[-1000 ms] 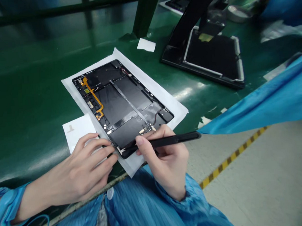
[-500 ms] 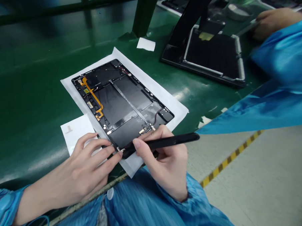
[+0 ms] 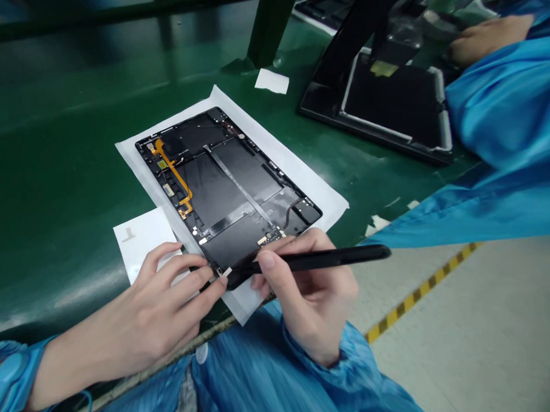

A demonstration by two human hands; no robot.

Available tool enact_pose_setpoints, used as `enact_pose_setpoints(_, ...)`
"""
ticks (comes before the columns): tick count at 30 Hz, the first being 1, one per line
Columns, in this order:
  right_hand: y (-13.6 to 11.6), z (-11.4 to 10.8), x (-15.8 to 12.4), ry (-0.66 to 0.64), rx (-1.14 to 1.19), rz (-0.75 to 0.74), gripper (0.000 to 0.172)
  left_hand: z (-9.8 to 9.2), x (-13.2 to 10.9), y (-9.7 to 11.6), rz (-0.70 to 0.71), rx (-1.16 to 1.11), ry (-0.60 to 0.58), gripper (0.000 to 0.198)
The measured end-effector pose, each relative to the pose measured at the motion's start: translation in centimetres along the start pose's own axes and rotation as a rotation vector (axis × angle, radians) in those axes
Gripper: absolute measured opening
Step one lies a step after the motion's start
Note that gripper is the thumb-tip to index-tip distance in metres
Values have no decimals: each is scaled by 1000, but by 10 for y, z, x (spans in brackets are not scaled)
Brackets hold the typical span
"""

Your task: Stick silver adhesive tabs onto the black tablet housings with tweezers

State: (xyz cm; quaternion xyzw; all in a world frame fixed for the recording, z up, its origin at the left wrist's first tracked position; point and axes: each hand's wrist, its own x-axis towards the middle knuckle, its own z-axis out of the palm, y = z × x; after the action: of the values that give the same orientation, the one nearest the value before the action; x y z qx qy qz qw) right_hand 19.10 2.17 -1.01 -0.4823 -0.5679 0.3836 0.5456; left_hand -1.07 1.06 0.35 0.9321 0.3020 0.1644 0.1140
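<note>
A black tablet housing [image 3: 232, 214] with its inner parts exposed lies on a white sheet [image 3: 336, 204]. An orange flex cable [image 3: 177, 177] runs along its left side, and a grey ribbon cable [image 3: 240, 186] crosses its middle. My left hand [image 3: 147, 309] lies with fingers spread against the near left edge, a fingertip at the corner beside a small white piece [image 3: 227, 272]. Closed around black tweezers [image 3: 332, 258], my right hand [image 3: 313, 295] hovers over the near end. The tweezers point left toward that corner; their tips are hard to make out.
A white card [image 3: 142, 239] with a grey mark sits partly under my left fingers. Behind is a paper scrap [image 3: 272, 81]. To the right stand a black fixture [image 3: 381, 128] and a co-worker's blue sleeve [image 3: 516, 98]. A green post [image 3: 267, 30] rises from the green bench [image 3: 63, 148].
My right hand and the tweezers have moved slightly right, away from the corner. The small white piece there shows more clearly. My left hand stays nearly still; the co-worker's arm has shifted.
</note>
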Motion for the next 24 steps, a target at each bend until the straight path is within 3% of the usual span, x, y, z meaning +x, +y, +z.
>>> enact_pose_setpoints(10, -5, 6, 3, -79, -110, 53, 15, 2, 0, 1, 6, 4, 8, 29)
enact_pose_setpoints(24, -6, 6, 4, -71, -127, 128, 20, 2, 0, 0, 10, 4, 17, 29)
